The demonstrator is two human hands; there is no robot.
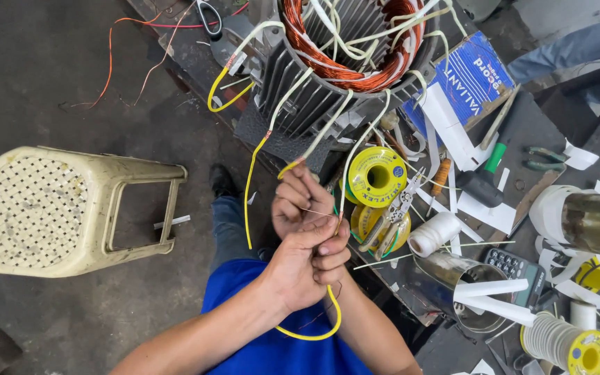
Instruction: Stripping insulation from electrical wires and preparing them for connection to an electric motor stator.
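Left hand (pixel 307 267) and half-hidden right hand (pixel 300 201), both grips pinching yellow-sleeved wire (pixel 317 326).

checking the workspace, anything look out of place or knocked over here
Yes: the cream plastic stool lies tipped on its side on the floor, left of the hands. White paper strips lie scattered over the bench.

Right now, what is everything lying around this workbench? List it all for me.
Motor stator: one, grey fins, copper windings, top centre.
Yellow sleeved leads: several, hanging from the stator.
Yellow spools: two, right of the hands.
Wire stripper: one, on the spools.
White twine roll: one, bench centre.
Calculator: one, dark, lower right.
Plastic stool: one, cream, left floor.
Left hand: gripping a yellow lead.
Right hand: pinching thin wire.
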